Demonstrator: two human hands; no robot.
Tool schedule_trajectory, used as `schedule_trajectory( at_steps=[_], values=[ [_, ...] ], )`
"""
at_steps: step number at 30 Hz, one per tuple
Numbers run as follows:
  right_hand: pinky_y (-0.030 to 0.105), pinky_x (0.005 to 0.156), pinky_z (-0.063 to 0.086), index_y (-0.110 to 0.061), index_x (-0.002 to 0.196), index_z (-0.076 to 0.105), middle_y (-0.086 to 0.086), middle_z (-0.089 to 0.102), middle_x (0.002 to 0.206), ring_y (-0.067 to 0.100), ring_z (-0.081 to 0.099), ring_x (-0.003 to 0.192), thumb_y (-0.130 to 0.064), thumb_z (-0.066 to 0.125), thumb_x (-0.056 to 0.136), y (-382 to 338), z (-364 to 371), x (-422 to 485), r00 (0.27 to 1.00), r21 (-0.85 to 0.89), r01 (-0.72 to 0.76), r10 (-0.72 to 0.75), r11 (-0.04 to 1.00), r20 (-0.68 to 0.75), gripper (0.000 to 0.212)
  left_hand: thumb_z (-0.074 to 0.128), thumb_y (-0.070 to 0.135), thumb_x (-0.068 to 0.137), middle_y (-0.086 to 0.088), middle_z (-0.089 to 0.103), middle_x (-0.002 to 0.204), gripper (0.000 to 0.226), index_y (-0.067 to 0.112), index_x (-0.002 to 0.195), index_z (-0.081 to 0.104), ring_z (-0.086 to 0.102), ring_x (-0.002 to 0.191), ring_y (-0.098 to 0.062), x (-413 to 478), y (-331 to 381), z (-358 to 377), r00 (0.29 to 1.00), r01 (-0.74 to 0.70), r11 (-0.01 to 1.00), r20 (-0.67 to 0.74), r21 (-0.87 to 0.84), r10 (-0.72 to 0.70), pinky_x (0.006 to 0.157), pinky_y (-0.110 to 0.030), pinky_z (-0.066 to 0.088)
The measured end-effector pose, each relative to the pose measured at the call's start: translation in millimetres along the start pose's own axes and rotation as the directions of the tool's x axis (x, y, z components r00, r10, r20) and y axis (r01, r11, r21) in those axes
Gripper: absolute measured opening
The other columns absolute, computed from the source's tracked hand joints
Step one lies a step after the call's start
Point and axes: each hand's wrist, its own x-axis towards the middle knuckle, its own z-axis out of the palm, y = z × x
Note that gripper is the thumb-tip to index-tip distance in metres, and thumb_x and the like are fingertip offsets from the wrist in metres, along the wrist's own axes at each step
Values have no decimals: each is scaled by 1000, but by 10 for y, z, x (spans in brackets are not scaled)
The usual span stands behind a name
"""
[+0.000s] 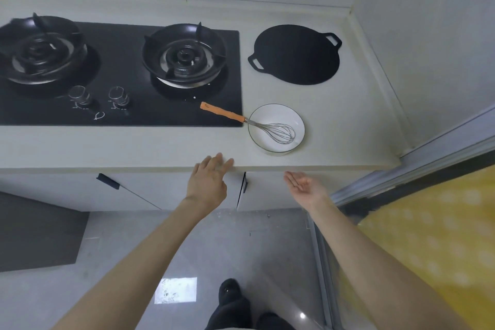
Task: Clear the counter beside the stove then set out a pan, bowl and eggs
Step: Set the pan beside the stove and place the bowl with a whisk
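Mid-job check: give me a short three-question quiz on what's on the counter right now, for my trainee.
1. True or false: the wire whisk with the orange handle lies with its wires inside the round white bowl.
2. Where does the flat black two-handled pan sit? A: on the right burner. B: on the pale counter, to the right of the black glass gas stove. C: on the floor.
3. Short answer: what do the left hand and the right hand hold?

Key: 1 true; 2 B; 3 nothing, both are open.
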Motion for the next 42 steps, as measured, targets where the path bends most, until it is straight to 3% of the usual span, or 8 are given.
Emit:
schedule_trajectory(
  at_steps=[3, 8, 13, 18, 23, 28, 38, 42],
  values=[
    [37, 117, 24, 2, 104, 54, 14, 41, 148, 27, 35, 139, 17, 24, 55, 31, 17, -12, 999, -83, -8, 12, 997, 49, 59, 43, 14, 94, 0, 9, 160, 66, 30, 152, 16, 10, 147, -22, -14, -11, -3, 1000, 1, 1000, 10, -21, 0, 117, -31, 11],
    [37, 113, 32, 3, 129, 45, 14, 43, 146, 29, 38, 137, 13, 22, 90, -4, -63, -80, 994, -306, 20, 13, 952, 106, 47, 44, 16, 94, 1, 11, 160, 64, 30, 151, 19, 11, 147, -21, -34, 10, -55, 999, 30, 994, 43, -108, -25, 117, -33, 20],
    [38, 103, 42, -3, 113, 54, 18, 54, 134, 33, 53, 123, -7, 38, 100, -118, -83, -307, 990, -564, 26, 55, 825, 126, 20, 44, 18, 96, 2, 31, 154, 56, 28, 149, 30, 31, 139, -18, -126, 20, -149, 999, 45, 922, 19, -384, -41, 106, -32, 36],
    [34, 83, 52, -10, 110, 56, 18, 59, 128, 26, 65, 83, -11, 48, 98, -292, 66, -533, 969, -633, 227, -105, 740, 225, 15, 45, 22, 98, -2, 41, 149, 52, 25, 148, 33, 43, 133, -20, -140, 194, -370, 994, 103, 685, 43, -722, -104, 109, -31, 33],
    [37, 90, 52, -16, 134, 44, 13, 49, 134, 34, 64, 99, -12, 52, 95, -423, 263, -658, 936, -682, 346, -182, 645, 302, 40, 48, 24, 97, -3, 51, 132, 51, 25, 147, 36, 51, 119, -22, -49, 380, -554, 959, 274, 236, 247, -932, -140, 104, -34, 41],
    [37, 93, 50, -14, 147, 29, 11, 41, 140, 37, 63, 103, -9, 52, 96, -461, 477, -633, 925, -686, 365, -163, 629, 343, 56, 49, 23, 98, -4, 45, 141, 52, 24, 148, 32, 53, 118, -26, 116, 509, -620, 932, 356, 33, 352, -934, -84, 102, -35, 44],
    [42, 90, 53, -16, 113, 50, 2, 59, 102, 36, 63, 98, 5, 41, 93, -698, 781, -311, 914, -737, 361, -58, 572, 402, 31, 55, 13, 91, 9, 63, 127, 39, 26, 127, 62, 69, 101, -16, 552, 569, -658, 952, 294, -100, 300, -951, -59, 102, -32, 47],
    [46, 90, 54, -11, 125, 47, 5, 60, 106, 39, 65, 94, 5, 41, 91, -841, 1033, -72, 903, -758, 386, -47, 527, 427, 39, 52, 9, 91, 10, 67, 120, 38, 24, 124, 64, 68, 103, -15, 788, 603, -764, 960, 263, -107, 271, -959, -65, 91, -25, 54]
  ],
)
